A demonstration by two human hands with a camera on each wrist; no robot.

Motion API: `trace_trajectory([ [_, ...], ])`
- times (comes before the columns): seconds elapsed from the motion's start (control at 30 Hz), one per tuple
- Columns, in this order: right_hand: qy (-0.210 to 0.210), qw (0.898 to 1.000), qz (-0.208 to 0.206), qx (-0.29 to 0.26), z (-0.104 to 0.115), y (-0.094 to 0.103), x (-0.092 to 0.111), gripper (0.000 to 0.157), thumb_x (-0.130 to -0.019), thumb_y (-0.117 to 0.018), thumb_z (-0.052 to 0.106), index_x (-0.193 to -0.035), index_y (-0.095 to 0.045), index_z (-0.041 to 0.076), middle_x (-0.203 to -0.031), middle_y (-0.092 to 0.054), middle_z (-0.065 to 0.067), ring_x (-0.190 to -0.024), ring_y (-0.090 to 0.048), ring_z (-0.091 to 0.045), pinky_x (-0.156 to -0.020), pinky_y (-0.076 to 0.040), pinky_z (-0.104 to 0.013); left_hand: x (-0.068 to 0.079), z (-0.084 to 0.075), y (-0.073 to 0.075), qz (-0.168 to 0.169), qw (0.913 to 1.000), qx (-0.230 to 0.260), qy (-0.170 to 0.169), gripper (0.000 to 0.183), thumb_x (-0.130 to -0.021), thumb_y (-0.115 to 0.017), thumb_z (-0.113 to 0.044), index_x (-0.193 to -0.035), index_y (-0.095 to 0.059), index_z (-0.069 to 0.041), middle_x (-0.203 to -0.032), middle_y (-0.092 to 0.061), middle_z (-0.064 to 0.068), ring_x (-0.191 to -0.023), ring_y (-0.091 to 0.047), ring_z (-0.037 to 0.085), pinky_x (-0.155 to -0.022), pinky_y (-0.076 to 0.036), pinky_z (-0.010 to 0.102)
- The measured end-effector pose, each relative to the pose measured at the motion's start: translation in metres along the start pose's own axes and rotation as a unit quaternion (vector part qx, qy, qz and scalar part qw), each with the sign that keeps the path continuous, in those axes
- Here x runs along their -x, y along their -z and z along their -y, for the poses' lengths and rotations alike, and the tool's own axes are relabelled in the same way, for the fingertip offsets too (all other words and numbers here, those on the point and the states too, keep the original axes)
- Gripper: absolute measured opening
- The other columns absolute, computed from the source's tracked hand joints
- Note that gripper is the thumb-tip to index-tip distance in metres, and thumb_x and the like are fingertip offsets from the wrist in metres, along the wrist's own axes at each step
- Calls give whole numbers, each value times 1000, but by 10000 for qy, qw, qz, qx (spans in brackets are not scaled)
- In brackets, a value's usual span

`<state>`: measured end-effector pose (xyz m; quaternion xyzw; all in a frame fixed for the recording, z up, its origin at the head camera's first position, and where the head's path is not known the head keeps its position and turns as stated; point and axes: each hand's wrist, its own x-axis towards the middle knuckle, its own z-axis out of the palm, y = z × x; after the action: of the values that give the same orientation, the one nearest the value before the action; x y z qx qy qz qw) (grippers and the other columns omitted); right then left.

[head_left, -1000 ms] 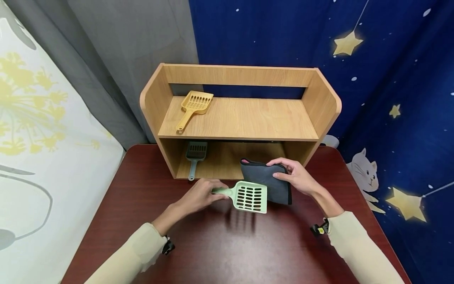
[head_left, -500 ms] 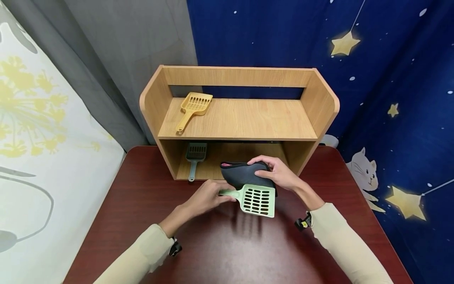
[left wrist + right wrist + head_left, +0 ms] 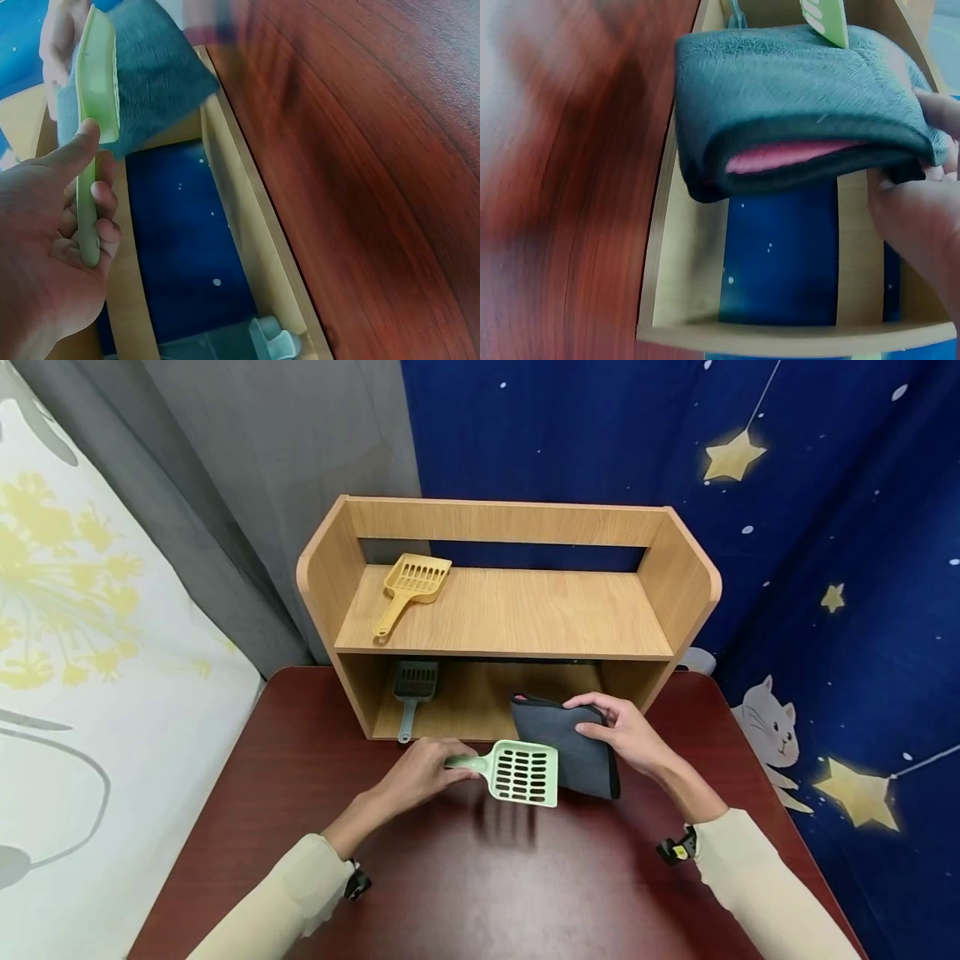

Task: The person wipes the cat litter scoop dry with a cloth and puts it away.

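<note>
My left hand point(image 3: 426, 770) pinches the handle of a pale green slotted litter scoop point(image 3: 523, 772) above the table, its head pointing right. In the left wrist view the thumb lies along the handle and the fingers curl round it. My right hand point(image 3: 624, 732) grips the upper right edge of a folded dark grey cloth point(image 3: 579, 762). Pink lining shows inside the fold of the cloth point(image 3: 780, 82) in the right wrist view. The cloth hangs just behind the scoop head, partly covered by it; whether they touch I cannot tell.
A two-tier wooden shelf point(image 3: 510, 653) stands at the back of the dark red table point(image 3: 465, 893). A yellow litter scoop point(image 3: 416, 578) lies on its upper tier. A grey-blue litter scoop point(image 3: 415, 685) lies on the lower tier at the left.
The cloth swept left behind the scoop, then returned right with my right hand. The green scoop shifted slightly right, then back left. The scoops on the shelf stayed in place.
</note>
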<state>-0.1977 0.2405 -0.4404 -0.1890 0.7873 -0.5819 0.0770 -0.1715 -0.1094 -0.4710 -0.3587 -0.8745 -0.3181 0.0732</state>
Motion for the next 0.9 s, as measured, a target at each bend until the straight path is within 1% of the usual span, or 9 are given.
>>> trace_trajectory([
  [0.07, -235, 9992, -177, -279, 2, 2, 5, 36, -91, -71, 16, -125, -63, 11, -123, -61, -7, -100, -59, -18, -81, -50, -27, 1, 2, 1, -98, 9999, 18, 40, 23, -81, -80, -24, -100, -75, -12, -93, -73, -5, -77, -63, 3, -66, -50, 21],
  [0.13, -548, 9945, -334, -830, 5, 4, 9, 39, -92, -69, 13, -129, -59, 7, -123, -61, -8, -99, -62, -17, -81, -53, -28, 2, 4, 1, -236, 9997, 51, 29, 22, -81, -80, -23, -99, -75, -12, -92, -73, -5, -75, -62, 2, -64, -50, 21],
  [0.2, -836, 9836, -528, -1511, 8, 3, 13, 41, -92, -67, 9, -132, -56, 4, -119, -62, -8, -96, -66, -18, -78, -56, -31, 2, 5, 1, -381, 9992, 87, -13, 21, -81, -80, -21, -98, -75, -11, -91, -72, -4, -72, -60, 3, -61, -49, 20],
  [0.27, -1055, 9694, -713, -2098, 11, 2, 16, 42, -93, -65, 6, -133, -54, 4, -116, -64, -7, -93, -68, -18, -77, -56, -32, 2, 6, 2, -504, 9986, 115, -49, 21, -81, -80, -21, -98, -75, -9, -90, -72, -3, -70, -59, 4, -59, -48, 20],
  [0.37, -1189, 9521, -899, -2670, 14, -4, 18, 42, -94, -64, 5, -135, -53, 6, -114, -65, -5, -94, -69, -17, -78, -56, -31, 0, 6, 2, -642, 9978, 153, -33, 22, -81, -80, -19, -99, -75, -7, -91, -73, -1, -72, -60, 5, -61, -49, 21],
  [0.53, -1276, 9377, -956, -3087, 15, -20, 17, 48, -96, -61, 5, -141, -46, 3, -119, -63, -6, -101, -68, -17, -84, -55, -32, -3, 5, -1, -774, 9967, 237, 54, 23, -81, -80, -19, -101, -75, -7, -92, -73, -1, -77, -63, 6, -64, -50, 23],
  [0.67, -1304, 9281, -1188, -3278, 9, -29, 13, 49, -96, -61, 5, -142, -46, 2, -117, -62, -6, -98, -68, -16, -83, -55, -31, -5, 4, -5, -892, 9953, 315, 180, 25, -80, -81, -20, -101, -76, -7, -91, -73, -1, -77, -64, 8, -65, -50, 25],
  [0.83, -1258, 9101, -1376, -3701, 2, -37, 8, 52, -96, -60, 4, -144, -42, 0, -117, -63, -5, -98, -68, -16, -82, -55, -32, -3, 3, -8, -1087, 9931, 365, 250, 25, -79, -81, -19, -101, -76, -7, -92, -73, 0, -79, -65, 8, -67, -51, 27],
  [0.9, -1234, 9050, -1429, -3812, 1, -40, 6, 49, -96, -59, 3, -143, -45, 2, -118, -63, -5, -98, -68, -17, -82, -56, -33, -2, 3, -8, -1132, 9925, 372, 288, 25, -79, -82, -19, -101, -76, -7, -92, -73, 0, -79, -65, 8, -66, -51, 27],
])
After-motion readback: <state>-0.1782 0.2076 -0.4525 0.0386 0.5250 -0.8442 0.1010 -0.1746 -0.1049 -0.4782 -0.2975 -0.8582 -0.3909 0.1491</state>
